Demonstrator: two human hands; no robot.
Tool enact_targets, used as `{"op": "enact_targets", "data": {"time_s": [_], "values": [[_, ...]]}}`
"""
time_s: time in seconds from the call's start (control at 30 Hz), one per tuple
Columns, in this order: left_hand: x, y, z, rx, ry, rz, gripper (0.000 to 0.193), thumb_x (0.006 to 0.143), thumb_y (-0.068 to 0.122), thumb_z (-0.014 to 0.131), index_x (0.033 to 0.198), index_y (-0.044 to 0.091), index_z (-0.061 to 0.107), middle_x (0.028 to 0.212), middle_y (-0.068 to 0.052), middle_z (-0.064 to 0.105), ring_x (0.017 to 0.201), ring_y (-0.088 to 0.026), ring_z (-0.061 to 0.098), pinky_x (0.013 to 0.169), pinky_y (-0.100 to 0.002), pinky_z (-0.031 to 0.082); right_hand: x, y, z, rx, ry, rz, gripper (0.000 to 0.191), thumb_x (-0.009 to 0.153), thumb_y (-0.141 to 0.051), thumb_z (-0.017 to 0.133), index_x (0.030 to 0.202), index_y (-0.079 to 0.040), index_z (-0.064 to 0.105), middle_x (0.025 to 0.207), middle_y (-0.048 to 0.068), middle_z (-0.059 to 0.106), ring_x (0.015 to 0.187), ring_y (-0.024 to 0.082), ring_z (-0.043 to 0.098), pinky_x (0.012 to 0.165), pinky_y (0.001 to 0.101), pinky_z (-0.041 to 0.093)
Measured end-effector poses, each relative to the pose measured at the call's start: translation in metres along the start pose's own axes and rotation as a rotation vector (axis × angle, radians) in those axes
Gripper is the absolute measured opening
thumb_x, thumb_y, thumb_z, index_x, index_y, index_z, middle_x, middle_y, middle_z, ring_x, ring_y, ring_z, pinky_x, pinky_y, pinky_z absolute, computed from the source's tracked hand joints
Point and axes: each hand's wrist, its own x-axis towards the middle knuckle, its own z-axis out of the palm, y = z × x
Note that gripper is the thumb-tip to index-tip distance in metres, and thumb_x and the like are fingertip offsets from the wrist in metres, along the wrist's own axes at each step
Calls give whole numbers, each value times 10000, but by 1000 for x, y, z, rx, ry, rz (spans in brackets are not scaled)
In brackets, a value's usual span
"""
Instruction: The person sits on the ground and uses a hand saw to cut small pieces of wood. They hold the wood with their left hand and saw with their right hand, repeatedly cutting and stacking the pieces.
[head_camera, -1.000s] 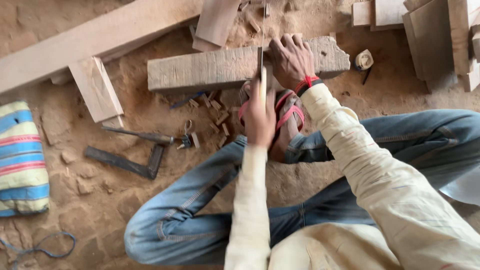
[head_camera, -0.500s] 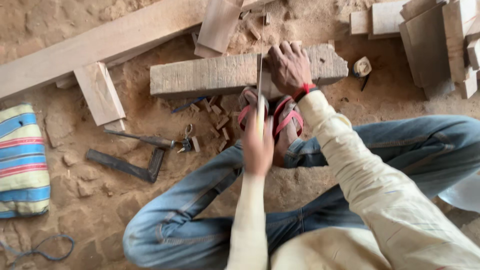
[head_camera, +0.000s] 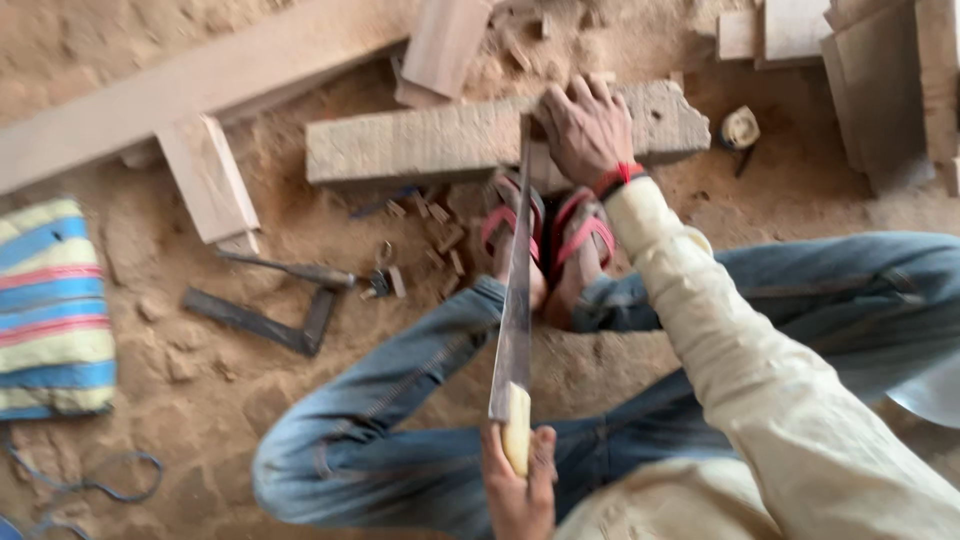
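I sit on sandy ground with my knees spread in blue jeans. A rough grey wooden block (head_camera: 420, 145) lies crosswise ahead of my feet, which wear red-strapped sandals (head_camera: 578, 232). My right hand (head_camera: 585, 130), with a red band at the wrist, presses flat on the block's right part. My left hand (head_camera: 518, 495) grips the pale handle of a hand saw (head_camera: 515, 300). The long blade runs from near my body up to the block, its tip resting in the cut just left of my right hand.
A long plank (head_camera: 200, 80) crosses the upper left, with a short board (head_camera: 205, 180) beside it. A metal try square (head_camera: 270, 320) and small wood chips lie left of my feet. A striped cushion (head_camera: 50, 300) sits far left. Stacked timber (head_camera: 880, 70) fills the upper right.
My left hand has drawn the saw back toward my body, from close to the block down to the bottom of the view. The right hand stays on the block.
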Motion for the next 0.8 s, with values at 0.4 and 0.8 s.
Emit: {"op": "enact_targets", "data": {"time_s": [0.4, 0.8], "values": [[17, 74, -62, 234, -129, 561, 503, 1009, 100, 596, 1485, 7, 463, 908, -100, 733, 735, -154, 738, 658, -293, 590, -1, 14, 15, 37, -26, -12, 206, 1056, -298, 554, 1104, -105, 605, 1061, 119, 599, 1041, 321, 556, 871, 471, 412], [79, 103, 20, 88, -81, 690, 436, 1066, 145, 569, 1468, -5, 488, 1285, -271, 678, 1164, -401, 719, 890, -388, 584, -1, -2, 6, 7, 53, 6, 229, 875, -203, 626, 1100, -162, 613, 1090, 103, 603, 1092, 347, 550, 860, 498, 433]]}}
